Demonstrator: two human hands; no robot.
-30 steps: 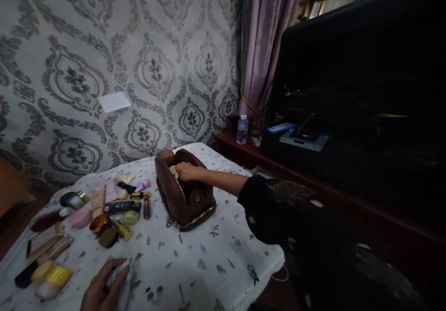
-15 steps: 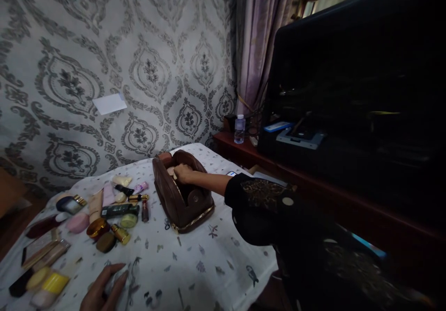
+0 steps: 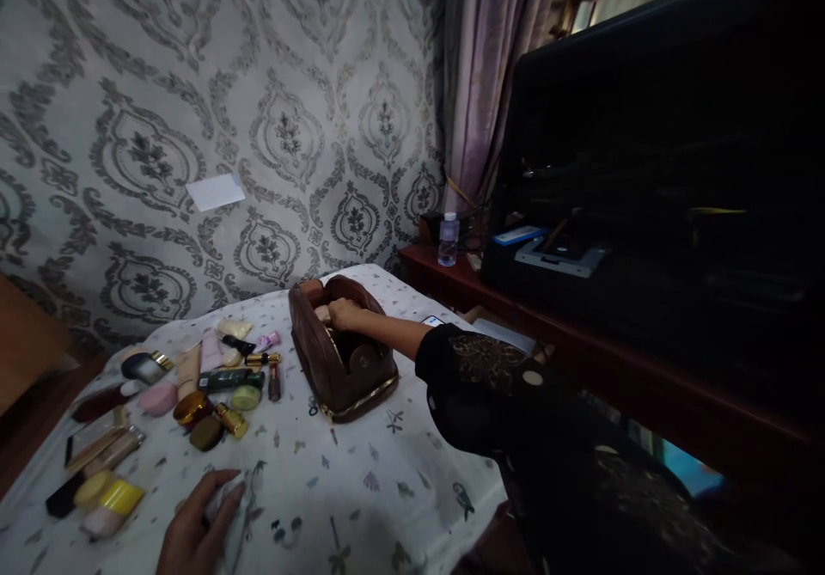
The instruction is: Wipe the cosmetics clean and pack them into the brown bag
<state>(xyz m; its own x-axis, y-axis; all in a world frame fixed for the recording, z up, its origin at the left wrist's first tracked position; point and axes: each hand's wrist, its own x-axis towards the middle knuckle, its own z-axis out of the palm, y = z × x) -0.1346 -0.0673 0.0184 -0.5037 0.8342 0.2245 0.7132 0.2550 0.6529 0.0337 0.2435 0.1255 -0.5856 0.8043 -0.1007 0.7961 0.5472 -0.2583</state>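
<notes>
At the far right corner of the white printed cloth, here is the brown bag, upright, mouth wide, gold zip running low along its near side, and my right hand is down inside it. Fingers curled close together, right up against a pale piece in there; whether they are clamped on it, I can't tell. Down at the cloth's near left, my left hand rests low, thumb and forefinger apart with a pale grey crumple between them, and I can't tell if that is pinched or merely bunched cloth. Over towards the left edge, what a spread: pink puff, dark green tube, amber jar, gold bottle, and a slim dark red tube closest to the bag. At the right edge, a phone peeks out just beyond my black sleeve. Past that edge, a clear bottle stands on a dark red ledge.
</notes>
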